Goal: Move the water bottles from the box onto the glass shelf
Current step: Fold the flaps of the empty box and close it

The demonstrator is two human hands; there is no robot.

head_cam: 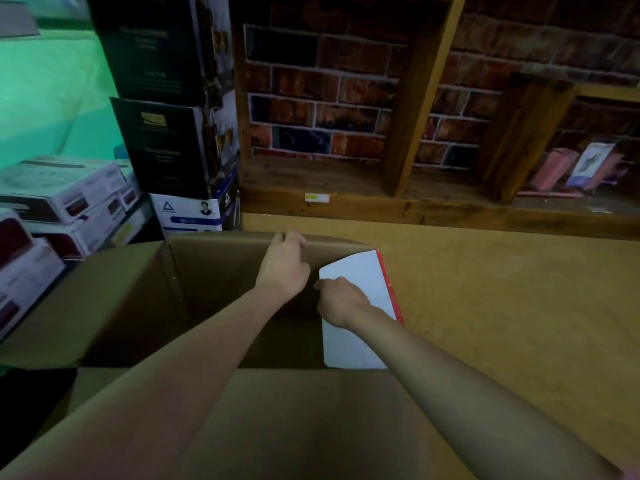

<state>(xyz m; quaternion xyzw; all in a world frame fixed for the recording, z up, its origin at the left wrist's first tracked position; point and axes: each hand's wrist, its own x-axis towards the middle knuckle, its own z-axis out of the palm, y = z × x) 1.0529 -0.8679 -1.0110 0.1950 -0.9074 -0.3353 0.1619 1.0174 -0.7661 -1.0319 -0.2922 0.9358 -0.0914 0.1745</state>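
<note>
From your head camera, you are looking down into a large open brown cardboard box (138, 306) with its flaps folded outward. Its inside is dark, and you cannot make out any water bottles in it. Your left hand (284, 266) reaches across the opening and its fingers curl over the top edge of the far wall, gripping the cardboard. Your right hand (341, 301) is at the box's right inner side, with the fingers curled against a flat white panel with a red edge (360, 341) that stands tilted along that side; the hand appears to pinch the panel's left edge, though the fingertips are hidden.

The box sits on a tan, matte counter (502, 306) that stretches away to the right. Behind it runs a dark wooden shelf unit (412, 109) with open compartments backed by a red brick-pattern wall (325, 88); pink and white packets (581, 168) lean in the right compartment. To the left, stacked black cartons (162, 116) rise above a white carton, with white and red product boxes (65, 199) piled beside them against a green wall (52, 98).
</note>
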